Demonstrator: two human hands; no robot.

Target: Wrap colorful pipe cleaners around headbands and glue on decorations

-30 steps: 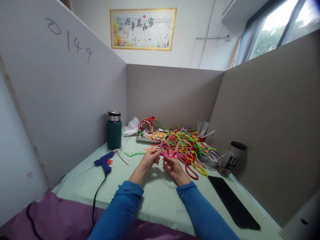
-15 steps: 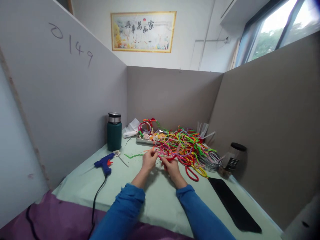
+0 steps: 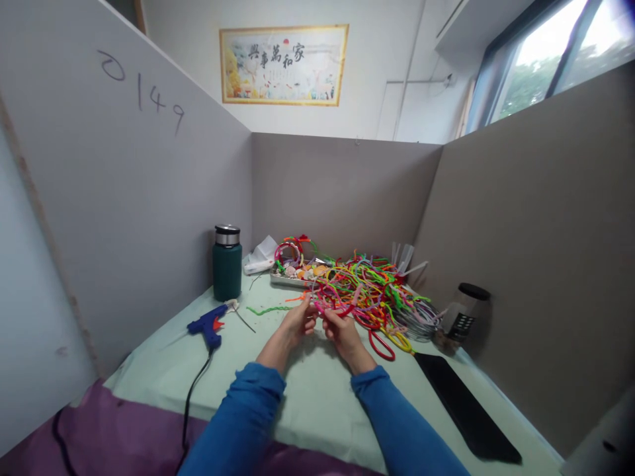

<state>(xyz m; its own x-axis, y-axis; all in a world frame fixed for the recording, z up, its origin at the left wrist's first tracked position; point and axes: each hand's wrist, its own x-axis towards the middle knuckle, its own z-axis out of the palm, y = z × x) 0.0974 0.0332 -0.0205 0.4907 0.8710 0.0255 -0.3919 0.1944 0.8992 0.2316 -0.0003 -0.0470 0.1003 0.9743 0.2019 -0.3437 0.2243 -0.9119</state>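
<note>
Pinching the pink stem (image 3: pixel 320 307) at seven o'clock of the colourful pile (image 3: pixel 371 285), the right hand (image 3: pixel 344 336) would, I judge, do best with a light, steady grip of its fingers close to the gap between the hands. Whether the left hand (image 3: pixel 296 322), at nine o'clock of the stem, has its curled fingers pressed together on it I cannot tell, and the stem's far end is lost among similar colours.

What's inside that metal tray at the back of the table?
The metal tray holds small pale and orange pieces; coloured loops show behind them. The tangled pile covers its right end, so what lies there is hidden.
</note>
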